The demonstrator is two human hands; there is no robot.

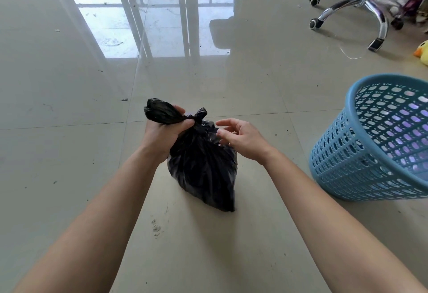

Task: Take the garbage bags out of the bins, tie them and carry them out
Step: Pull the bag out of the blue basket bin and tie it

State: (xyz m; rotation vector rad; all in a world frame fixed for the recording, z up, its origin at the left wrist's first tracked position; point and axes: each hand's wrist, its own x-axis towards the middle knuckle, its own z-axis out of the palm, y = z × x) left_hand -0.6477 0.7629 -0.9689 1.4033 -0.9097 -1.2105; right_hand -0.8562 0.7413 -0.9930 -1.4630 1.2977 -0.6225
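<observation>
Thin, crinkled black plastic garbage bag [201, 163]; perforated matt blue plastic bin [370, 144]; glossy tiled floor [69, 107]; polished chrome chair base [361, 3].

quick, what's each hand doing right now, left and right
Left hand: closed, gripping the gathered neck of the black garbage bag.
Right hand: open, fingers relaxed, holding nothing, just beside the bag.

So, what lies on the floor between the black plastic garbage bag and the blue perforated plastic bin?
Only bare glossy tile between the black garbage bag and blue bin, head view; the right forearm crosses above.
</observation>
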